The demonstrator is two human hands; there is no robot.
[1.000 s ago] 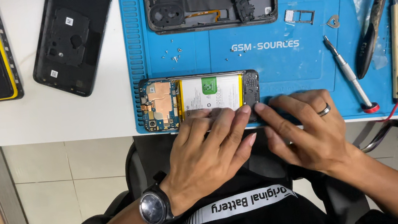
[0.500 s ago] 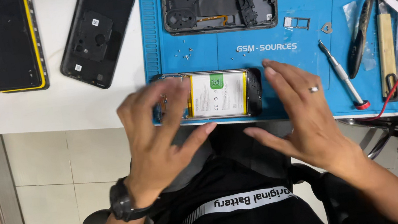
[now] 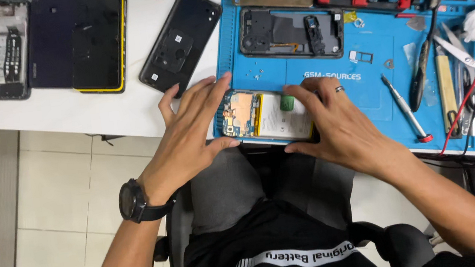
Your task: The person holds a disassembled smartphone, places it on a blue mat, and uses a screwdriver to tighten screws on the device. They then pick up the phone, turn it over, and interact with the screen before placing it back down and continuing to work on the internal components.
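An opened smartphone (image 3: pixel 266 118) lies back-up at the near edge of the blue repair mat (image 3: pixel 376 83), its rear cover off: a copper-toned circuit board shows at the left end, a white battery with a green tab fills the middle. The left hand (image 3: pixel 192 136) rests at its left end with fingers spread, thumb under the near edge. The right hand (image 3: pixel 339 124), wearing a ring, covers the right end, fingers curved over it. A separate black back cover (image 3: pixel 181 41) lies on the white desk (image 3: pixel 84 113); a screwdriver (image 3: pixel 407 109) rests on the mat to the right.
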